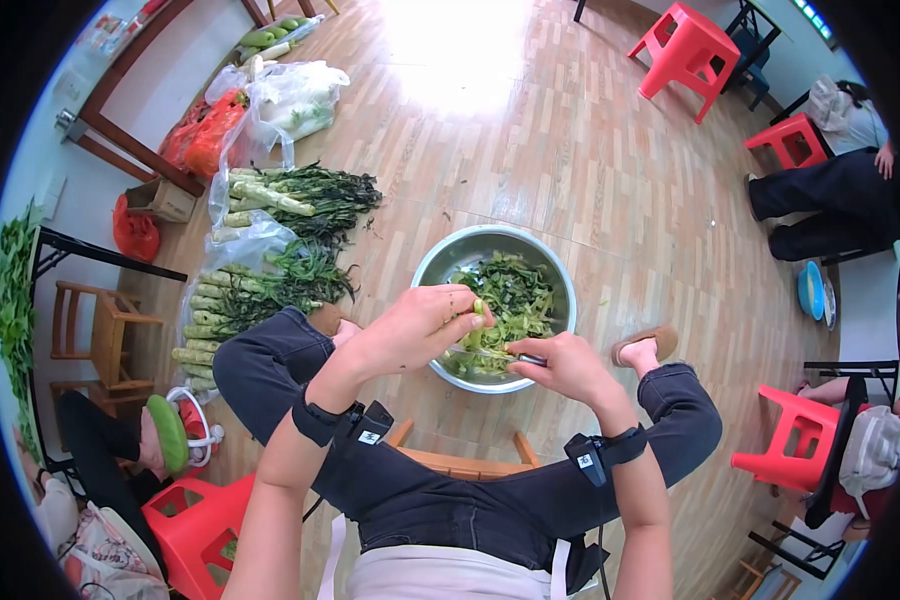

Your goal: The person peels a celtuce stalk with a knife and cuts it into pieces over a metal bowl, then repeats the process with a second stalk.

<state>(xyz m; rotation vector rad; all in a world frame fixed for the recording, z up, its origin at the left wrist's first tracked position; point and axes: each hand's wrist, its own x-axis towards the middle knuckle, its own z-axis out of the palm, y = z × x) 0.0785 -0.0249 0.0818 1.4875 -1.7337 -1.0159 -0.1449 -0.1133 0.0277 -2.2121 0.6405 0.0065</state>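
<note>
Head view: a green stalk [479,308] is pinched between the fingers of the left hand [422,322], which is closed around it just above the near rim of a metal bowl [440,258]. The right hand [562,364] is curled shut on a small knife [528,358], of which only a dark bit shows at the fingers, and is held over the bowl's near edge, close beside the left hand. The bowl is set on the wooden floor [570,160] between the person's knees and is filled with cut green leaves [510,300]. Bundles of leafy stalks [260,285] are laid on plastic bags on the floor beside the left knee. A red stool [685,50] is seen well apart, across the floor.
</note>
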